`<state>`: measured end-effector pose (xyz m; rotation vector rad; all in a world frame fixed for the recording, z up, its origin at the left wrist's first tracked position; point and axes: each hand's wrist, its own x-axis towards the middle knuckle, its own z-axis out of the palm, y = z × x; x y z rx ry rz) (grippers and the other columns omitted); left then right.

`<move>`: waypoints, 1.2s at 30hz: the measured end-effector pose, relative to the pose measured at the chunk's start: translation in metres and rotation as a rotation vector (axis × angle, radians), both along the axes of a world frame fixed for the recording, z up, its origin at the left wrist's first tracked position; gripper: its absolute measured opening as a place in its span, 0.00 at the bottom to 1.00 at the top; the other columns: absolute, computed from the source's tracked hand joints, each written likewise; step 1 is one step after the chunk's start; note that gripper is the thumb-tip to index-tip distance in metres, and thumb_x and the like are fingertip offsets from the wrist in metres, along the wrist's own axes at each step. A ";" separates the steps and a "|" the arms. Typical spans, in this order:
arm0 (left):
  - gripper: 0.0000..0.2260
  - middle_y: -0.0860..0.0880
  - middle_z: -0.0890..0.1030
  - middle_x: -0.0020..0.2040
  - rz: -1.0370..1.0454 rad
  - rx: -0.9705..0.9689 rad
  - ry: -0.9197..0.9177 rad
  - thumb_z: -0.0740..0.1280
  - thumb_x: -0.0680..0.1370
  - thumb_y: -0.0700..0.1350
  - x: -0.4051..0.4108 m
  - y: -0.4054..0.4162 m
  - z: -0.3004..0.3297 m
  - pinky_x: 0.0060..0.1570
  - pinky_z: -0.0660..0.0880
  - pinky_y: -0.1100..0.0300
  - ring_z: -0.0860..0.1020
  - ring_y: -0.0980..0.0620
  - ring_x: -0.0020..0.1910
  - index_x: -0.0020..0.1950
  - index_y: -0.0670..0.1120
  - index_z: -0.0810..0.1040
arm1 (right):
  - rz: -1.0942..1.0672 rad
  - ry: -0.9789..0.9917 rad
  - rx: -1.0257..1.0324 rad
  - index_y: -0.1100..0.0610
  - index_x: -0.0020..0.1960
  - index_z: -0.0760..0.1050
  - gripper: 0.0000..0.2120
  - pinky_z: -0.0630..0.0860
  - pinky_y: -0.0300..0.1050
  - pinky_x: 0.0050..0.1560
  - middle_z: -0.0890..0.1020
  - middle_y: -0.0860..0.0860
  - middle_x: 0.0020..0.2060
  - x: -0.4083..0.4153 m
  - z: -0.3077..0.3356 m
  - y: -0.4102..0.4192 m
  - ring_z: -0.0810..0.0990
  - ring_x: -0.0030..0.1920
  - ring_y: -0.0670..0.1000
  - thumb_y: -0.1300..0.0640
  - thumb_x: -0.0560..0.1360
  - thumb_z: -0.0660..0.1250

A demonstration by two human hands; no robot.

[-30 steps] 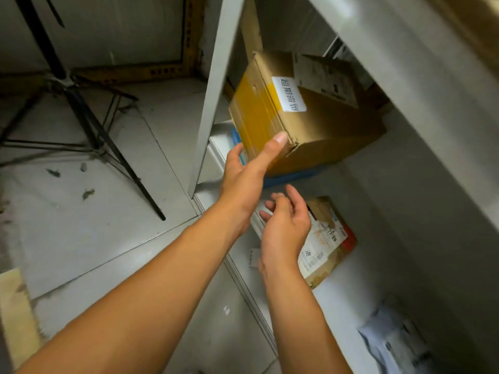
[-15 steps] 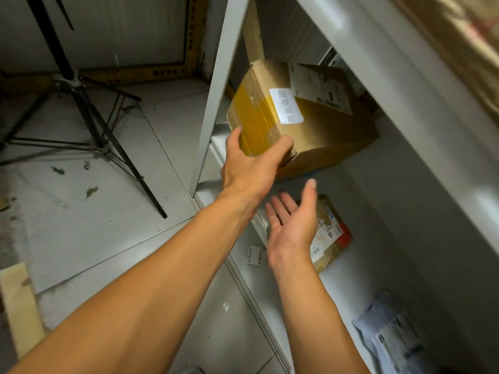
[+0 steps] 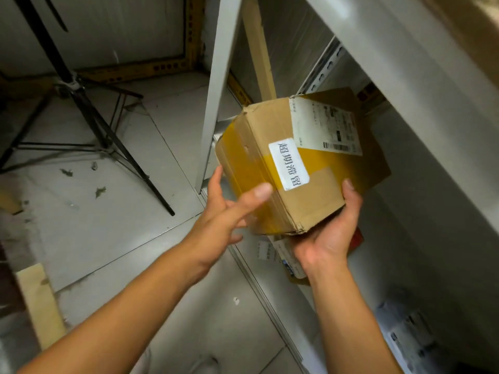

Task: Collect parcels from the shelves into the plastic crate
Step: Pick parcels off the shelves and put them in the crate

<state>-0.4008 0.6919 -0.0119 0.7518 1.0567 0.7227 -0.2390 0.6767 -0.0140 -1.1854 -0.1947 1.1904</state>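
Cradling the cardboard box (image 3: 297, 163) from below, the right hand (image 3: 328, 233) has its palm under the near bottom corner with fingers curled up the side, while the left hand (image 3: 224, 209) lies against the taped end with fingers fairly straight, thumb up on the face. The box is tilted, held in the air just in front of the shelf (image 3: 405, 85) opening, above a smaller parcel (image 3: 283, 255) lying on the lower shelf beneath the right wrist. With only one corner truly supported, it looks liable to roll off the palm toward the left hand's side, or clip the upright post (image 3: 216, 98) just beyond the left fingertips. A white sticker above the right thumb reads 超期滞留; the shipping label further up carries a barcode, its print too small to read. No crate is in view.
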 end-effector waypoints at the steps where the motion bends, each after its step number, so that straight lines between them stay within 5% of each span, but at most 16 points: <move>1: 0.53 0.48 0.78 0.65 0.037 -0.059 -0.047 0.69 0.55 0.78 -0.009 0.008 -0.001 0.61 0.77 0.42 0.81 0.45 0.60 0.77 0.67 0.57 | 0.009 -0.020 0.004 0.51 0.58 0.81 0.21 0.81 0.50 0.47 0.86 0.53 0.47 0.001 -0.001 -0.002 0.85 0.47 0.55 0.39 0.75 0.62; 4: 0.43 0.41 0.77 0.68 0.148 -0.155 -0.257 0.57 0.67 0.80 -0.037 0.036 -0.010 0.67 0.72 0.36 0.81 0.37 0.61 0.78 0.61 0.64 | 0.078 -0.043 0.052 0.51 0.53 0.82 0.17 0.82 0.45 0.41 0.86 0.52 0.45 0.004 -0.001 -0.015 0.86 0.45 0.52 0.43 0.69 0.69; 6: 0.39 0.40 0.80 0.66 0.057 -0.135 -0.243 0.54 0.70 0.79 -0.053 0.053 -0.013 0.71 0.67 0.36 0.77 0.34 0.65 0.75 0.59 0.70 | 0.156 -0.046 0.058 0.53 0.56 0.81 0.28 0.82 0.47 0.45 0.86 0.53 0.48 0.003 -0.003 -0.027 0.85 0.47 0.54 0.42 0.59 0.79; 8: 0.35 0.40 0.81 0.63 -0.093 -0.098 -0.178 0.61 0.66 0.79 -0.059 0.059 -0.014 0.72 0.66 0.38 0.76 0.34 0.67 0.66 0.61 0.78 | 0.261 -0.049 0.019 0.54 0.58 0.81 0.38 0.82 0.53 0.51 0.85 0.56 0.51 0.001 -0.005 -0.038 0.85 0.50 0.57 0.40 0.53 0.84; 10: 0.24 0.45 0.86 0.53 -0.158 -0.038 -0.125 0.67 0.69 0.71 -0.062 0.053 -0.013 0.61 0.78 0.53 0.84 0.46 0.55 0.54 0.55 0.85 | 0.383 -0.109 -0.026 0.59 0.70 0.74 0.48 0.80 0.62 0.59 0.81 0.62 0.61 -0.006 -0.006 -0.044 0.81 0.58 0.63 0.42 0.55 0.84; 12: 0.15 0.49 0.87 0.41 -0.116 -0.073 -0.177 0.67 0.75 0.58 -0.071 0.038 -0.017 0.42 0.81 0.62 0.85 0.54 0.39 0.42 0.50 0.87 | 0.482 -0.203 -0.050 0.60 0.77 0.64 0.51 0.80 0.60 0.56 0.79 0.63 0.64 -0.017 -0.006 -0.045 0.80 0.60 0.64 0.48 0.59 0.82; 16: 0.15 0.48 0.87 0.42 0.119 -0.196 -0.271 0.65 0.75 0.56 -0.107 -0.013 -0.035 0.40 0.81 0.59 0.85 0.51 0.39 0.40 0.50 0.88 | 0.700 -0.274 -0.094 0.58 0.79 0.61 0.45 0.80 0.56 0.58 0.81 0.58 0.63 -0.042 -0.007 -0.042 0.82 0.59 0.58 0.52 0.65 0.73; 19: 0.23 0.50 0.87 0.42 0.263 -0.237 -0.237 0.56 0.80 0.55 -0.128 -0.050 -0.037 0.41 0.81 0.61 0.85 0.53 0.40 0.38 0.52 0.88 | 0.881 -0.242 -0.170 0.56 0.80 0.59 0.51 0.75 0.62 0.67 0.78 0.59 0.67 -0.060 -0.015 -0.043 0.79 0.65 0.60 0.51 0.63 0.78; 22: 0.25 0.50 0.87 0.43 0.394 -0.244 -0.181 0.53 0.84 0.53 -0.145 -0.091 -0.039 0.43 0.80 0.60 0.85 0.53 0.42 0.41 0.51 0.87 | 1.035 -0.180 -0.246 0.56 0.81 0.57 0.55 0.70 0.65 0.71 0.75 0.61 0.70 -0.078 -0.022 -0.054 0.77 0.67 0.61 0.48 0.62 0.81; 28: 0.17 0.47 0.86 0.50 0.608 -0.250 -0.105 0.58 0.82 0.57 -0.169 -0.193 -0.047 0.51 0.79 0.55 0.84 0.49 0.51 0.57 0.47 0.80 | 1.260 -0.086 -0.345 0.56 0.79 0.61 0.49 0.77 0.59 0.63 0.76 0.61 0.70 -0.112 -0.035 -0.097 0.79 0.64 0.59 0.50 0.64 0.80; 33: 0.41 0.41 0.80 0.66 0.797 -0.321 -0.123 0.73 0.67 0.68 -0.176 -0.297 -0.051 0.71 0.67 0.37 0.77 0.39 0.67 0.72 0.44 0.73 | 1.323 -0.047 -0.489 0.55 0.78 0.63 0.59 0.76 0.63 0.65 0.76 0.61 0.70 -0.145 -0.035 -0.153 0.77 0.68 0.63 0.39 0.54 0.85; 36: 0.42 0.43 0.80 0.67 0.850 -0.336 -0.139 0.74 0.65 0.69 -0.179 -0.358 -0.055 0.73 0.65 0.37 0.76 0.41 0.68 0.72 0.46 0.74 | 1.416 -0.056 -0.529 0.55 0.77 0.64 0.58 0.76 0.63 0.65 0.76 0.61 0.69 -0.157 -0.039 -0.199 0.78 0.67 0.62 0.40 0.55 0.85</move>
